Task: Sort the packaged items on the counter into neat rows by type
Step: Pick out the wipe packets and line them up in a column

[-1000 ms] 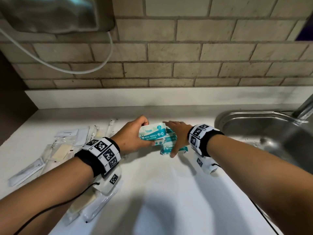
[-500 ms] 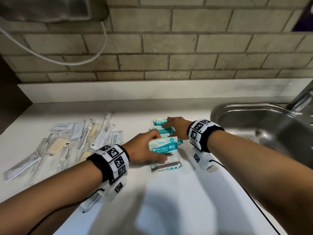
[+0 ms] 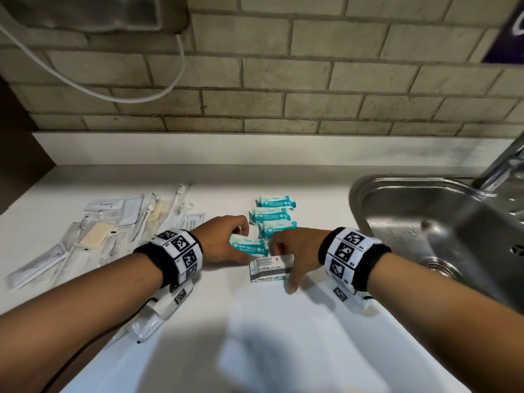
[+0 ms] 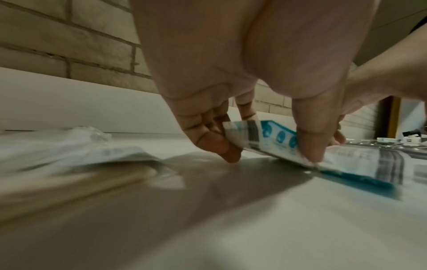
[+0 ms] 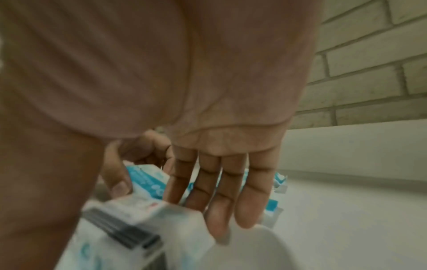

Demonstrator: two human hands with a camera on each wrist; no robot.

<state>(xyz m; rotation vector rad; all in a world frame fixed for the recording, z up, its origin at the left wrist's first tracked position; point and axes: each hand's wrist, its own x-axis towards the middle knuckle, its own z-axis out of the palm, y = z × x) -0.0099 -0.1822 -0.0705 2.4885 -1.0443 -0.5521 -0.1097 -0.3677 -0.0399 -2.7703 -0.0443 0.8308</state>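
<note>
Three teal mini-wipes packs point(image 3: 273, 215) lie in a column on the white counter point(image 3: 283, 350). My left hand point(image 3: 241, 245) pinches a fourth teal wipes pack point(image 3: 251, 249) between thumb and fingers, tilted just above the counter; the pinch shows in the left wrist view, where the pack point(image 4: 272, 137) sits in the hand point(image 4: 265, 146). In front lies a face-down wipes pack point(image 3: 269, 269), white with a barcode. My right hand point(image 3: 286, 265) spans it with straight fingers point(image 5: 221, 197) behind its far edge and the thumb by its near right corner.
Clear sachets and long sealed packets point(image 3: 99, 236) are spread over the left of the counter; one packet point(image 3: 147, 324) lies under my left wrist. A steel sink point(image 3: 425, 222) with a tap point(image 3: 504, 165) lies to the right. A brick wall runs behind.
My right hand has drawn back from the rear packs to the face-down pack in front. The left hand still holds its teal pack, now beside the column's near end.
</note>
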